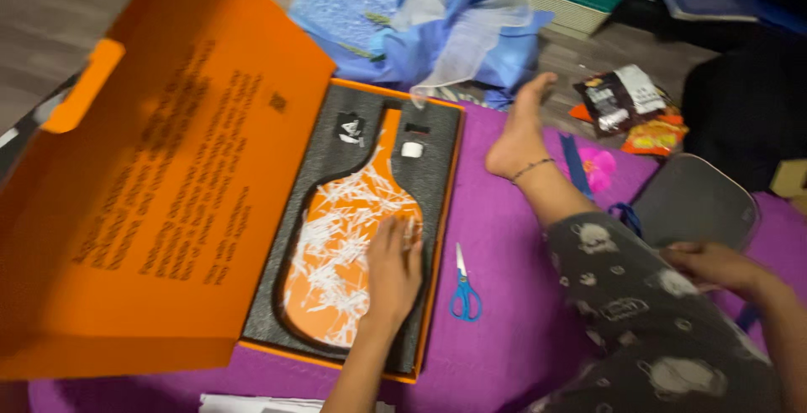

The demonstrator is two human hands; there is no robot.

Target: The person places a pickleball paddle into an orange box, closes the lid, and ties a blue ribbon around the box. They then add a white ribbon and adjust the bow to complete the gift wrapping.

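Pressing flat, fingers spread, into the white paper shreds (pixel 340 245) with the left hand (pixel 392 272), palm down and gripping nothing. Lying loose in a bottle-shaped cutout, those shreds, inside the dark grey foam insert (pixel 437 178) of an open orange box (pixel 440 236), the hand covering the lower right part of the cutout and overlapping the foam beside it. Standing tilted back at the left, the orange lid (pixel 160 178), its inner face printed with dark text. Sitting near the neck of the cutout, a small white cylinder (pixel 411 150) (too blurred to tell more).

Resting on the thigh at the far right, the right hand (pixel 714 266), on grey patterned trousers (pixel 639 312), fingers loosely curled; impossible to tell whether anything is held.

Lying on the purple cloth (pixel 504 220) just beside the box's right edge, blue-handled scissors (pixel 463 289), blades closed and pointing away. Stretching out past the box, a bare foot (pixel 519 131) with an anklet. Crumpling beyond the box, blue and white wrapping (pixel 420 18); further right, snack packets (pixel 635 110) on the floor.
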